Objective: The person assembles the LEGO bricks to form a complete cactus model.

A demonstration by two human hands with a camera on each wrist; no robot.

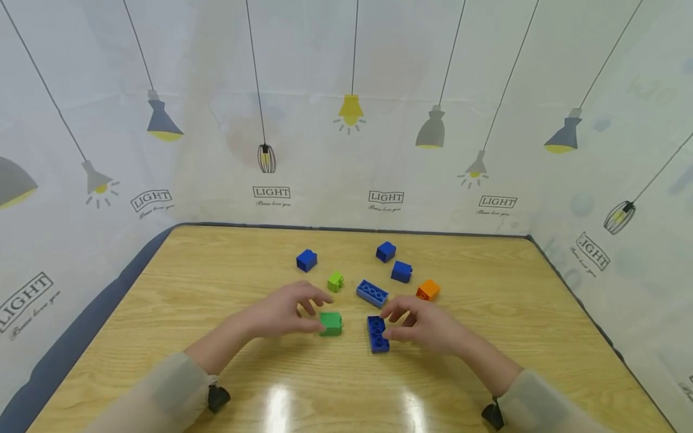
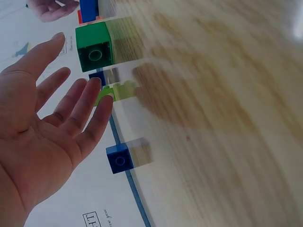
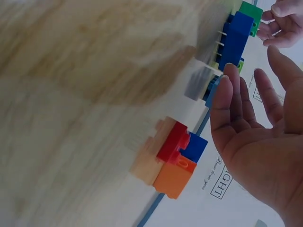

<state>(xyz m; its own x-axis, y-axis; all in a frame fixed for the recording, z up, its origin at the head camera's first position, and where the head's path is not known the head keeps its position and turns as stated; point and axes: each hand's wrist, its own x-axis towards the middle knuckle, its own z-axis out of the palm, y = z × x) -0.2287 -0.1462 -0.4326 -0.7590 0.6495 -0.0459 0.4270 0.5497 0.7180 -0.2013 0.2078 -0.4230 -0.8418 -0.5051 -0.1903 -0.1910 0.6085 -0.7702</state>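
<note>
Green block (image 1: 331, 325) on a wood-grain surface (image 1: 216, 258), just beside the left hand (image 1: 284, 310) with loosely parted, relaxed fingers, long dark blue block (image 1: 376, 344) near the fingertips of the right hand (image 1: 430, 326), likewise relaxed and unclasped, lime block (image 1: 335, 282) and orange block (image 1: 429, 289) farther back.

Head: looking forward and down from behind left hand (image 1: 287, 310) and right hand (image 1: 430, 325)
Wrists: looking closely past each palm
Shared: wrist views both showing green block (image 2: 93, 46)
</note>
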